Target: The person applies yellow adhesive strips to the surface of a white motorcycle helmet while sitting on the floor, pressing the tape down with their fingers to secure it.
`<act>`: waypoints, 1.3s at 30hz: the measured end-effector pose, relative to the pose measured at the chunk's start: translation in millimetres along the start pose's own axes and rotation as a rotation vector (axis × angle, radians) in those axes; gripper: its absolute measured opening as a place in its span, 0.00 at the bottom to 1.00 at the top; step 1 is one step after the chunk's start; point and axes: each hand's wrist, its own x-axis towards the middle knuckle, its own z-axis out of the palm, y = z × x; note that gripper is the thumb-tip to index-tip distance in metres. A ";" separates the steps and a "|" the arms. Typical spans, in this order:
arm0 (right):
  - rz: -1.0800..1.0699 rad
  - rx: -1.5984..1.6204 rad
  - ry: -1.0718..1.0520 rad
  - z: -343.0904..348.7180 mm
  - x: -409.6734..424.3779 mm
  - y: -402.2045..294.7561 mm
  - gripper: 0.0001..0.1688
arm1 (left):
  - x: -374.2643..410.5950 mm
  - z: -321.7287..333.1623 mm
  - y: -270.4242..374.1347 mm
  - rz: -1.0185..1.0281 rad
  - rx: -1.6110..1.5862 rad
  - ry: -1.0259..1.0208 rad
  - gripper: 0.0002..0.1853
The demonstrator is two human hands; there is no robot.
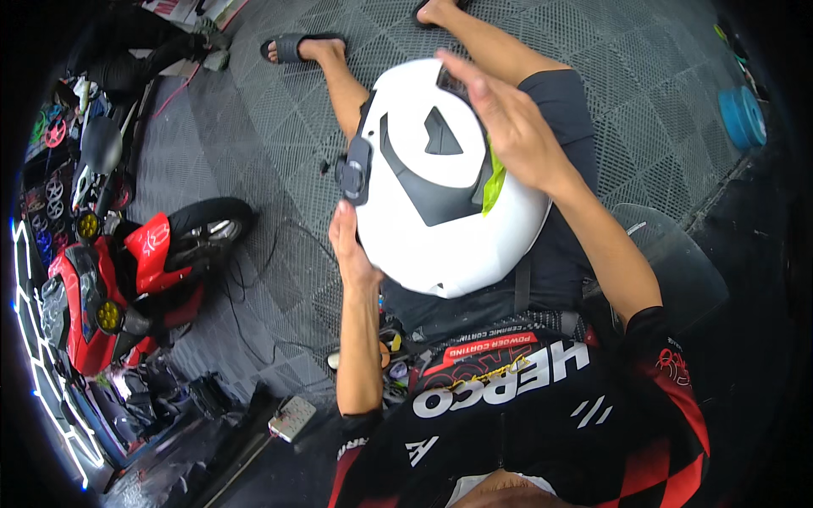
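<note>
A white motorcycle helmet point(438, 247) with dark grey panels lies across my lap. A neon yellow-green strip point(494, 184) shows on its right side, partly hidden by my right hand point(508, 124). That hand is extended and slightly blurred over the shell's right upper part, nothing seen gripped in it; whether it touches the shell is not clear. My left hand point(353, 244) holds the lower left side of the helmet. Just above its fingertips, a black clamp-like device point(354, 171) is fixed at the helmet's edge.
A red motorcycle point(152, 254) stands at left, cables on the tiled floor beside it. Another person's legs point(159, 54) are at upper left. A power strip point(292, 419) lies lower left. A transparent visor-like sheet point(673, 273) and a blue roll point(743, 117) are at right.
</note>
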 end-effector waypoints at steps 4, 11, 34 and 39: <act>-0.026 0.141 -0.071 0.5 15.7 -15.6 0.39 | -40.0 24.7 1.9 0.042 -0.175 0.134 0.29; -0.068 0.066 -0.502 -24.3 30.3 -44.4 0.31 | -103.5 14.8 -31.8 -0.014 -0.316 0.405 0.38; -0.232 -0.252 -0.429 -32.7 -11.8 -34.4 0.67 | -126.0 107.8 77.0 0.716 1.056 0.080 0.14; -0.203 -0.192 -0.463 -33.0 -11.4 -33.5 0.70 | -126.9 105.8 75.9 0.720 1.069 0.072 0.14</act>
